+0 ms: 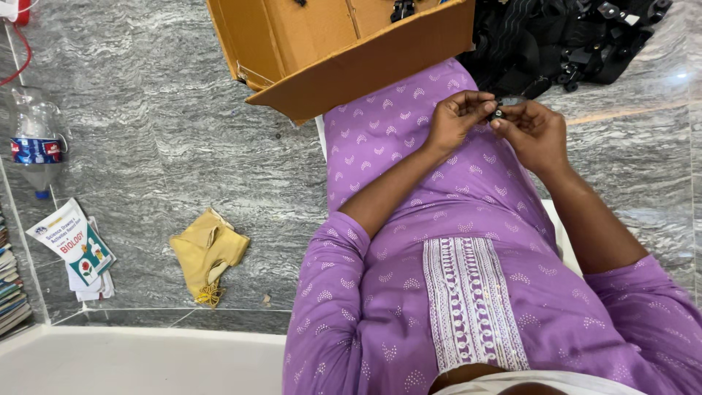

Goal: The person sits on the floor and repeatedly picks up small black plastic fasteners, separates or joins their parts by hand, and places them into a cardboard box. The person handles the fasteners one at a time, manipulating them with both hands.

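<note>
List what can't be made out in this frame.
- Small black part, head view: mostly hidden by the fingertips of the left hand and right hand; its kind is unclear.
- Cardboard box: cut off by the top edge.
- Pile of black items: dark, tangled, cut off at the top.

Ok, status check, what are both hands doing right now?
Left hand and right hand both pinching a small black part over the lap. Cardboard box just ahead. Nothing blocking.

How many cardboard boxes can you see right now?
1: an open cardboard box on the floor ahead of the knees, above the left hand. Its top is cut off by the frame; others may be hidden.
</note>
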